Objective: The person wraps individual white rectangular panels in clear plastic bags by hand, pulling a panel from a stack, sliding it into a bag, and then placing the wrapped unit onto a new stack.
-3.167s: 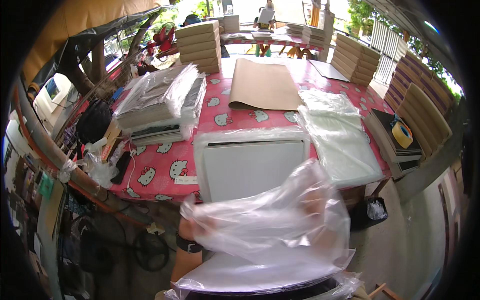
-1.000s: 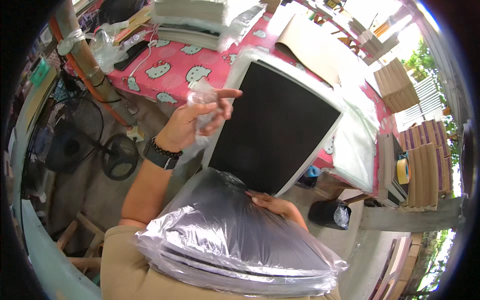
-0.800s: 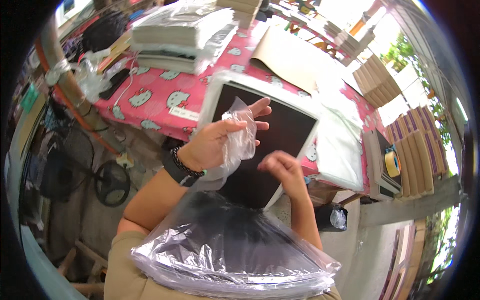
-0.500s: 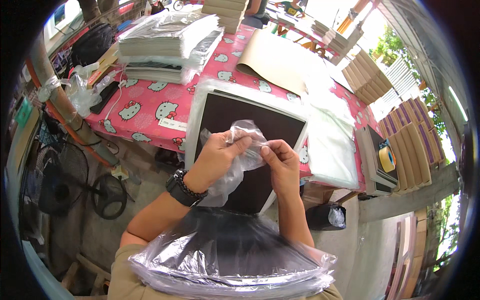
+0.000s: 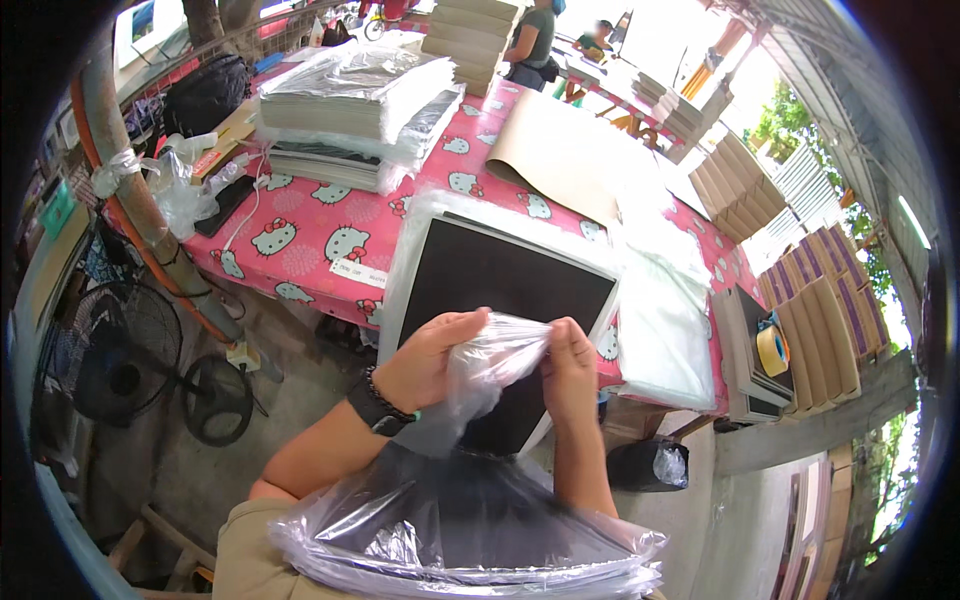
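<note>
Both hands grip a clear plastic bag (image 5: 485, 365), stretched between them above a flat black sheet with a pale border (image 5: 520, 275). My left hand (image 5: 428, 352), with a black watch on its wrist, is closed on the bag's left side. On the other side my right hand (image 5: 570, 368) pinches its edge between thumb and fingers. More clear plastic wrap (image 5: 480, 560), bunched around something dark, lies against my body. Under the black sheet, clear plastic shows at the edges of the stack on the table.
A pink patterned cloth (image 5: 300, 240) covers the table. Plastic-wrapped stacks (image 5: 340, 95) stand at the far left, beside a black phone (image 5: 225, 205). To the right lie plastic sheets (image 5: 665, 330) and a tape roll (image 5: 772, 350). A fan (image 5: 120, 350) stands left; two people are at the back.
The plastic bag has gone from loosely bunched to pulled taut between my hands. Both hands have moved slightly lower in view, and the view has shifted a little.
</note>
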{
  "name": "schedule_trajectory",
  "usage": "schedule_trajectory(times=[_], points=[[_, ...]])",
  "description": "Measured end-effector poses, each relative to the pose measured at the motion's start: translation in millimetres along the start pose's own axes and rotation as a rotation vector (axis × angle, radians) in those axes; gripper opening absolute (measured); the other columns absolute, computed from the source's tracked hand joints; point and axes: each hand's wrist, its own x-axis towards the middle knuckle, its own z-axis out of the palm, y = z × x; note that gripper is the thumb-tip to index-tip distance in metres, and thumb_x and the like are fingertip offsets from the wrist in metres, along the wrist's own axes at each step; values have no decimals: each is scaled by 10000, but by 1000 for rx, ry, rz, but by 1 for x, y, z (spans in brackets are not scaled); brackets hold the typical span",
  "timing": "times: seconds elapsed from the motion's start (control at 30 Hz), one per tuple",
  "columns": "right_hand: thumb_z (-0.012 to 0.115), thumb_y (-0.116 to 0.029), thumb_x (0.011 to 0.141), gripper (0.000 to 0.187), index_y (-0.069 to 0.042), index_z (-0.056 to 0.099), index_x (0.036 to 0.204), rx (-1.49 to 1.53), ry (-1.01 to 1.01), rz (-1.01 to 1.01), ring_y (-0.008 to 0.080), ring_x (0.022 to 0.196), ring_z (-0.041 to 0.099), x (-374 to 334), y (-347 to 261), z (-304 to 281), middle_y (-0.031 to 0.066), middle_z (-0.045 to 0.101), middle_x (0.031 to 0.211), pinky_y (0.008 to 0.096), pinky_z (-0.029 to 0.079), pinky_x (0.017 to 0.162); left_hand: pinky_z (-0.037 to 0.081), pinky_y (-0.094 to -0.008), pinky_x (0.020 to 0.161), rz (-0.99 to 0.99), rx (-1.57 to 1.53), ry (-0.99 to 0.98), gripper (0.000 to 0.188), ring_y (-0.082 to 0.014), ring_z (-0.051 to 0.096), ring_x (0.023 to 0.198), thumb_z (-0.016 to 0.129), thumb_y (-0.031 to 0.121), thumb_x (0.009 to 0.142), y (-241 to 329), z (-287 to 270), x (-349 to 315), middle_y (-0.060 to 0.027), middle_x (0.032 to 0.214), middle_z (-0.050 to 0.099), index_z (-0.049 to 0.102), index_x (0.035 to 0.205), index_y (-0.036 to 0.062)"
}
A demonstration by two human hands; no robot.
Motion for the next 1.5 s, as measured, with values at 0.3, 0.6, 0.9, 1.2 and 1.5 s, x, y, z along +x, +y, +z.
schedule_trajectory(times=[0.3,0.6,0.9,1.2,1.5], points=[[370,-305,898,281,-75,505,809,344,-51,34,103,545,509,-20,-45,-45,-6,508,626,238,430,501,379,-294,787,321,1292,75,490,-148,451,972,629,308,758,39,-48,-33,-31,912,512,429,1120,44],[675,-104,716,172,21,570,772,-490,-1270,67,106,566,534,-11,-74,-17,54,569,633,248,407,490,436,-408,782,269,406,-199,433,-282,571,834,391,427,853,41,11,-28,-149,906,587,545,973,41],[698,-161,675,247,23,591,801,332,-957,54,157,647,555,-19,-12,-75,86,596,736,276,428,558,424,-314,649,611,511,-349,520,-206,564,759,657,324,723,-12,-115,-46,-94,825,581,486,1059,-34],[521,18,665,223,44,585,877,-385,62,-109,99,628,561,14,-54,-93,43,605,738,227,445,563,351,-391,852,271,879,229,396,-99,487,630,544,236,798,71,-43,-11,9,719,496,467,1133,38],[578,-107,707,313,-66,577,1018,-1295,101,-567,243,701,565,27,-25,-97,118,585,700,336,375,755,259,-335,814,798,2188,544,397,-183,461,721,568,173,724,61,-70,24,-35,695,476,546,1120,163]])
